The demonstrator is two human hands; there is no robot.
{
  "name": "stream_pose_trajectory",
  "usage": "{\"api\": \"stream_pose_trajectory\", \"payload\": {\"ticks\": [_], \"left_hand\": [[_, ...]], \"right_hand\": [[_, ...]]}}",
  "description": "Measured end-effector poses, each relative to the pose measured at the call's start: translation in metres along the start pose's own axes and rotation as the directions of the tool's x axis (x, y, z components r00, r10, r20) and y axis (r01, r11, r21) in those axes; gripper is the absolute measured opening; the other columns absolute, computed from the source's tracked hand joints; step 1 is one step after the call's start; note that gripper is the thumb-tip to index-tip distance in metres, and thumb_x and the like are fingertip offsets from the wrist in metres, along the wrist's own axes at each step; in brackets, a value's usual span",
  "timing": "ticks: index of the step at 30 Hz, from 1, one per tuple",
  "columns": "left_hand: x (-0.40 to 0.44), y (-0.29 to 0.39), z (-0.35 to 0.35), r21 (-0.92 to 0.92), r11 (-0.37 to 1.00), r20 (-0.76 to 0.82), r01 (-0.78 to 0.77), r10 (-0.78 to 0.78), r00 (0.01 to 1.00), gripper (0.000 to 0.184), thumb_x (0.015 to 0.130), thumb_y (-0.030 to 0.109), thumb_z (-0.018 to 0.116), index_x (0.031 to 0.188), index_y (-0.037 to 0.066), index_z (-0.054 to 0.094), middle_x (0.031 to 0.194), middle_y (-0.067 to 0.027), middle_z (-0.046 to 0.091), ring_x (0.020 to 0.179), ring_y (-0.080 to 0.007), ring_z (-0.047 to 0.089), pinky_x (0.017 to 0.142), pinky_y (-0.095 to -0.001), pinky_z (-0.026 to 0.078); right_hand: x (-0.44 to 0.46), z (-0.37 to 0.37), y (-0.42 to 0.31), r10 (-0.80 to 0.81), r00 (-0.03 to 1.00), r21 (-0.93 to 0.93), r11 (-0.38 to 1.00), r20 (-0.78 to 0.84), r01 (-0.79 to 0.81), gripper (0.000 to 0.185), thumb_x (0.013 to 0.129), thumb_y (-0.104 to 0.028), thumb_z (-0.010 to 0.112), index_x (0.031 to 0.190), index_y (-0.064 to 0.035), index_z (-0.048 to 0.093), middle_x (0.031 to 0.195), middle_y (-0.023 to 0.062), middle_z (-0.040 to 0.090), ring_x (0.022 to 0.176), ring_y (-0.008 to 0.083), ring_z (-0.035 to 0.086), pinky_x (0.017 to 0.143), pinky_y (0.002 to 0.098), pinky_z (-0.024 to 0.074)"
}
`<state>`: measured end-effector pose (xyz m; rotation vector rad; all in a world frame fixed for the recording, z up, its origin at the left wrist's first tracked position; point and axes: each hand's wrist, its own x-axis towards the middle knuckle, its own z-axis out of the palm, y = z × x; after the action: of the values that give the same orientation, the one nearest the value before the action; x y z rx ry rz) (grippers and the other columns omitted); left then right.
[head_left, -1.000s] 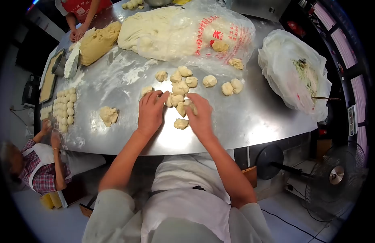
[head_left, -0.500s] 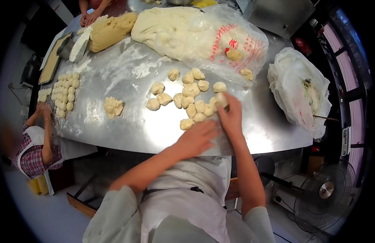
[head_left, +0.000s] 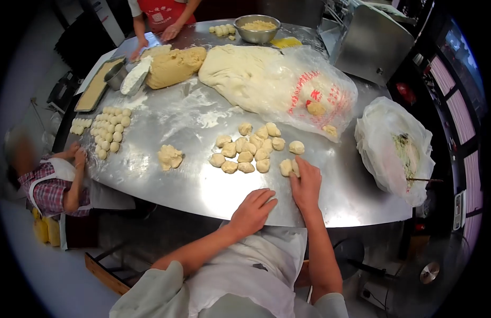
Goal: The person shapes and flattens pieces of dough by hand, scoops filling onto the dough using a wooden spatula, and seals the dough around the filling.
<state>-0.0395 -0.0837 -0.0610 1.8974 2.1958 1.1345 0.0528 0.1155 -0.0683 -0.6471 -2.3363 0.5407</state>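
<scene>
Several dough pieces (head_left: pixel 246 157) lie in a loose cluster on the steel table (head_left: pixel 197 199). My right hand (head_left: pixel 307 183) is at the right of the cluster, its fingertips closed on one dough piece (head_left: pixel 295 168), with another dough piece (head_left: pixel 285 167) touching it on the left. My left hand (head_left: pixel 253 211) rests near the front edge below the cluster, its fingers curled together; what is under them is hidden. A single dough piece (head_left: pixel 296 147) sits just above my right hand. Farther left lies a rough lump of dough (head_left: pixel 170 157).
Large white dough (head_left: pixel 235 74) lies partly under plastic (head_left: pixel 325 95); yellowish dough (head_left: pixel 174 69) is beside it. A bagged bowl of filling (head_left: pixel 396 151) stands right, a metal bowl (head_left: pixel 257 29) at the back. Two co-workers (head_left: pixel 54 185) work left and at the far side.
The scattered dough pieces now lie closer together. My left hand has drawn back from them toward the table's front edge; my right hand has moved to the right side. The view has shifted.
</scene>
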Motion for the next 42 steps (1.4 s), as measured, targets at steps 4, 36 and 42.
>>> {"api": "stream_pose_trajectory", "payload": {"ticks": [4,36,42], "left_hand": [[-0.003,-0.004,0.006,-0.046,0.998,-0.045,0.03,-0.032,0.998,0.035,0.085,-0.001,0.067,0.12,0.001,0.068,0.131,-0.0136,0.064,0.127,-0.0332,0.059,0.106,-0.0442,0.049],[0.045,0.03,0.037,-0.789,-0.366,0.608,0.494,-0.35,0.712,0.058,0.113,0.035,0.049,0.158,0.0,0.036,0.143,-0.013,0.055,0.128,-0.0232,0.059,0.113,-0.0405,0.048],[0.041,0.03,0.016,-0.743,-0.237,0.664,0.626,-0.376,0.647,0.046,0.114,0.039,0.044,0.146,0.006,0.051,0.129,-0.0086,0.062,0.114,-0.0192,0.066,0.099,-0.0348,0.054]], "right_hand": [[-0.004,0.0,0.011,0.167,0.986,0.211,0.964,-0.012,-0.16,0.037,0.089,-0.007,0.075,0.125,-0.0041,0.065,0.121,0.0132,0.065,0.107,0.0328,0.061,0.097,0.0422,0.0485],[-0.072,-0.051,-0.058,0.461,0.861,0.662,0.579,0.217,-0.477,0.031,0.089,0.007,0.074,0.119,-0.0004,0.066,0.116,0.0068,0.07,0.106,0.0189,0.066,0.096,0.0324,0.0518],[-0.052,-0.057,-0.055,0.133,0.974,0.282,0.942,0.185,-0.182,0.048,0.078,-0.001,0.084,0.123,-0.0064,0.069,0.1,0.0088,0.065,0.09,0.0287,0.059,0.081,0.0391,0.0504]]}}
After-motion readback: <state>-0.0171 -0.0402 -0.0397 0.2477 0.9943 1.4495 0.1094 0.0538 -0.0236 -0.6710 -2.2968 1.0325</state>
